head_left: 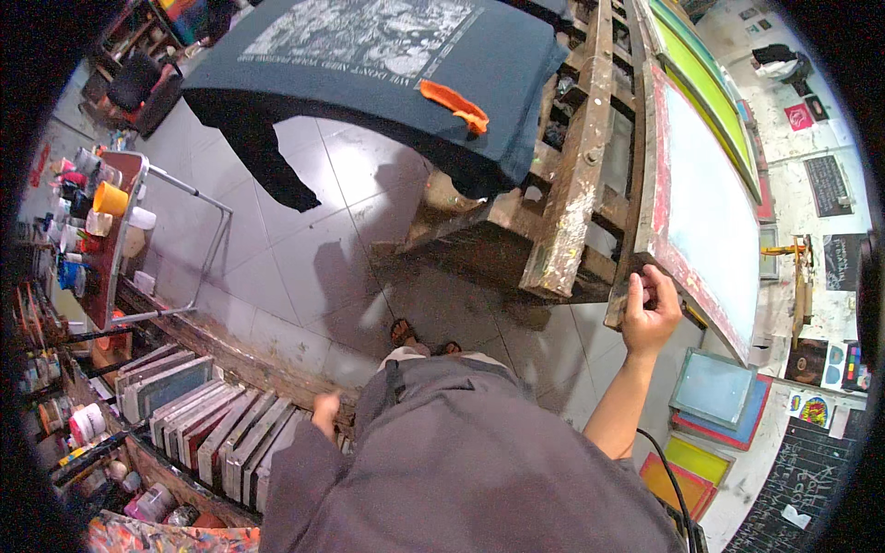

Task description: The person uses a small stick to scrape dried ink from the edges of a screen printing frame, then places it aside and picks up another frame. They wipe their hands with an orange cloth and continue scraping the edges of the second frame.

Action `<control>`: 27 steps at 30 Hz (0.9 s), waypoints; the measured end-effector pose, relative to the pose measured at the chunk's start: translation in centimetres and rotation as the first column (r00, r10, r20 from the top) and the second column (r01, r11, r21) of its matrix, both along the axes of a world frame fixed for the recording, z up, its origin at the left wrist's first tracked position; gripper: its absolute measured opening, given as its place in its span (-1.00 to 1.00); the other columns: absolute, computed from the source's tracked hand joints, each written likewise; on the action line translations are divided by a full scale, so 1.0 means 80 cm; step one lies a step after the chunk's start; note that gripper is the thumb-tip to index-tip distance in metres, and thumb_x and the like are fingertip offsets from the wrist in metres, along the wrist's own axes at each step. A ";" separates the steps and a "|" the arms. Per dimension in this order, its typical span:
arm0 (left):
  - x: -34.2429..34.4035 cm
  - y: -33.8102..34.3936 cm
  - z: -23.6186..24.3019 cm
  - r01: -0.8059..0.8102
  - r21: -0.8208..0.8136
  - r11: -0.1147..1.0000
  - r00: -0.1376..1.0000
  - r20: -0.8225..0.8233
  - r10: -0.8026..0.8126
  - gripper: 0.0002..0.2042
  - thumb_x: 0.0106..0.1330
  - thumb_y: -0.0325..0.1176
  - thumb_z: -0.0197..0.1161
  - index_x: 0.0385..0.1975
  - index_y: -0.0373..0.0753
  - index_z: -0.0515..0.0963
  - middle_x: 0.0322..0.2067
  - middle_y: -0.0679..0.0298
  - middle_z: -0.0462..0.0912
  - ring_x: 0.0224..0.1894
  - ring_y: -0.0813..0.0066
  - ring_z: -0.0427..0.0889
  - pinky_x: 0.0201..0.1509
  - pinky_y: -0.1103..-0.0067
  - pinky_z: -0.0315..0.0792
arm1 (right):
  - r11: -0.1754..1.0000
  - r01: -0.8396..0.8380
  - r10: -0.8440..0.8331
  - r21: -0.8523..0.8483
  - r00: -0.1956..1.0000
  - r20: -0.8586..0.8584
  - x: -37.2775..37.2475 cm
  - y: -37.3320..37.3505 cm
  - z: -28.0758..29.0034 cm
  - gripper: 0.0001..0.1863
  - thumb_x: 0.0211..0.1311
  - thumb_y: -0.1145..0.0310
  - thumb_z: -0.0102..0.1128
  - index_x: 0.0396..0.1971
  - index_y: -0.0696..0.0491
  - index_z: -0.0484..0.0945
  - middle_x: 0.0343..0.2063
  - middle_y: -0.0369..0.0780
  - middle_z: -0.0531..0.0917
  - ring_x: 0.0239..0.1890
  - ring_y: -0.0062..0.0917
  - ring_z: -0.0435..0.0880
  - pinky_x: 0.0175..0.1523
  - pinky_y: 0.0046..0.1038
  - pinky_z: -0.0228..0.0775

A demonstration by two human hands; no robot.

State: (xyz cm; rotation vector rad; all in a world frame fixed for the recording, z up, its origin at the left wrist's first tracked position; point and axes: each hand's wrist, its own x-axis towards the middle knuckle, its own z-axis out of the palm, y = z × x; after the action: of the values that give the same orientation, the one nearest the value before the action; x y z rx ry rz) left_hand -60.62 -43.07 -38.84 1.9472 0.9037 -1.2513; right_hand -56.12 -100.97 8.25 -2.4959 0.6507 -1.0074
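My right hand [652, 311] is raised with its fingers curled in, just at the lower corner of a wooden-framed printing screen [705, 212] with a pale mesh. Whether the fingertips touch the frame or pinch something small, I cannot make out. My left hand [325, 414] hangs low at my side, near the worn wooden edge of a rack; its fingers are mostly hidden. Ahead, a dark T-shirt [369, 97] with a white print lies spread on a platen, one sleeve drooping over the edge. An orange cloth strip [454, 106] rests on the shirt.
Several small screens [217, 419] stand upright in the rack at left. Beyond it, a folding table [124, 230] carries paint tubs. A paint-spattered wooden press frame [576, 175] juts toward me. More screens [714, 387] lean against the right wall, and a black cable [666, 461] hangs near my right arm.
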 end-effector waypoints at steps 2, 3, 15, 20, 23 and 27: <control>-0.021 0.054 -0.016 0.117 0.160 0.980 0.969 0.196 -0.147 -0.53 0.16 -0.08 0.28 -0.39 -0.54 0.55 -0.41 0.00 0.65 -0.29 0.23 0.64 -0.12 0.40 0.46 | 0.999 -0.013 0.011 0.042 0.999 0.034 -0.002 -0.001 -0.003 -0.81 0.02 0.47 0.28 -0.33 0.18 0.58 -0.56 -0.25 0.56 -0.60 -0.61 0.44 -0.43 -0.58 0.31; -0.008 0.021 0.027 -0.077 0.125 0.989 0.990 0.125 0.062 -0.57 0.14 -0.14 0.31 -0.33 -0.51 0.55 -0.37 0.02 0.65 -0.22 0.26 0.62 -0.07 0.42 0.44 | 0.999 0.001 -0.003 0.036 0.999 0.043 -0.005 0.005 0.000 -0.82 0.02 0.48 0.28 -0.33 0.18 0.58 -0.56 -0.25 0.57 -0.59 -0.61 0.45 -0.43 -0.58 0.31; 0.431 -0.202 0.395 0.205 0.368 0.907 -0.319 0.901 -0.294 -0.51 0.11 -0.32 0.32 0.04 -0.36 0.40 0.01 0.02 0.49 0.07 0.05 0.43 0.16 0.34 0.27 | 0.954 0.292 -0.296 0.059 0.906 0.303 -0.020 0.029 -0.009 -0.85 0.14 0.52 0.17 -0.27 0.19 0.56 -0.28 -0.24 0.57 -0.26 -0.58 0.52 -0.19 -0.58 0.38; 0.561 -0.290 0.527 0.391 0.456 0.799 -0.723 0.690 -0.040 -0.52 0.03 -0.29 0.37 -0.02 -0.28 0.45 -0.02 0.15 0.52 0.07 0.21 0.43 0.17 0.36 0.15 | 0.936 0.304 -0.351 0.178 0.838 0.418 0.007 0.121 -0.024 -0.76 0.17 0.47 0.14 -0.15 0.17 0.55 -0.10 -0.15 0.54 -0.09 -0.46 0.51 0.01 -0.49 0.35; 0.589 -0.303 0.508 0.573 0.582 0.577 -0.676 0.734 -0.069 -0.56 0.03 -0.20 0.36 -0.07 -0.20 0.50 -0.03 0.24 0.53 0.08 0.28 0.43 0.22 0.34 0.02 | 0.954 0.233 -0.290 0.188 0.877 0.383 0.077 0.183 -0.027 -0.68 0.14 0.42 0.16 -0.09 0.17 0.52 0.03 -0.12 0.50 0.06 -0.38 0.46 0.13 -0.39 0.27; 0.603 -0.294 0.475 0.583 0.607 0.540 -0.701 0.712 -0.045 -0.51 0.05 -0.15 0.33 0.00 -0.19 0.49 0.06 0.25 0.50 0.15 0.32 0.38 0.29 0.36 -0.07 | 0.872 0.485 -0.452 -0.066 0.850 0.271 0.130 0.205 -0.051 -0.76 -0.01 0.53 0.27 -0.26 0.20 0.57 0.02 -0.05 0.51 0.09 -0.26 0.47 0.19 -0.31 0.25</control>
State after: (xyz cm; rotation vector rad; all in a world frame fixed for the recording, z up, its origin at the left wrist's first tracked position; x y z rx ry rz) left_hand -12.40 -66.57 -0.83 1.9742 -1.4672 0.6067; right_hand -45.74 -84.56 4.13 -2.3039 1.1836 -1.5540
